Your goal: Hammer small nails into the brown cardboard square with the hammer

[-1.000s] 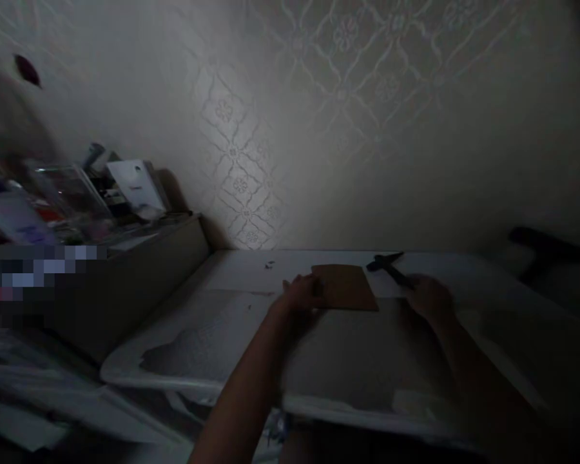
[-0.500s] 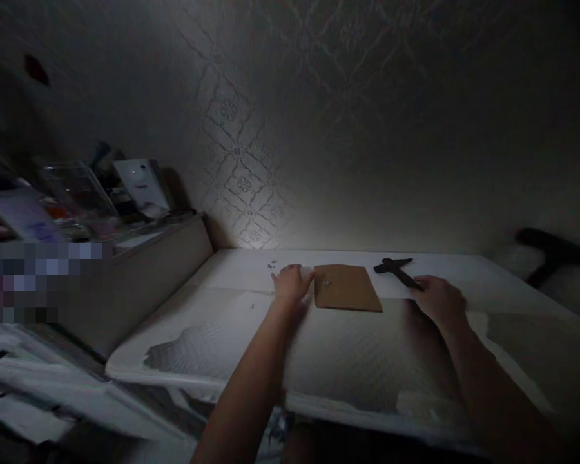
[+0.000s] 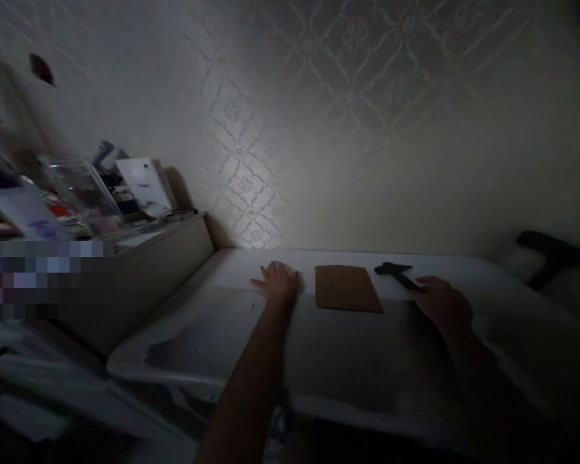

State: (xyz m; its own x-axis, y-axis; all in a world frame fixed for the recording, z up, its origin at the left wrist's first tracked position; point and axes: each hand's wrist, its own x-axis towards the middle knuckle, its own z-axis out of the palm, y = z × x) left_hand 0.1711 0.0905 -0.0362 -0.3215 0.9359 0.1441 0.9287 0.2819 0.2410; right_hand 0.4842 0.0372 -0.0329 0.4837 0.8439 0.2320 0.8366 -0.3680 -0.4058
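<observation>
My left hand (image 3: 279, 282) is over the white tabletop with its fingers spread, a little left of a brown cardboard square (image 3: 348, 291). A small cluster of metal bits, too small to name, shows on the cardboard near its left side (image 3: 327, 283). On the right, my right hand (image 3: 442, 303) is closed around the handle of a dark hammer (image 3: 400, 276). Its head rests at or just above the table, beyond the cardboard's right edge; I cannot tell which.
The white table (image 3: 232, 303) has worn grey patches and meets a patterned wall (image 3: 348, 148). At left a raised cabinet (image 3: 174, 248) carries a white box (image 3: 145, 185), a clear plastic case (image 3: 82, 190) and other items. A dark object (image 3: 553, 254) stands off the right edge.
My left hand has moved left, away from the cardboard's edge, and its fingers have spread over where small dark bits lay. The hammer and right hand have barely shifted. The wall looks brighter.
</observation>
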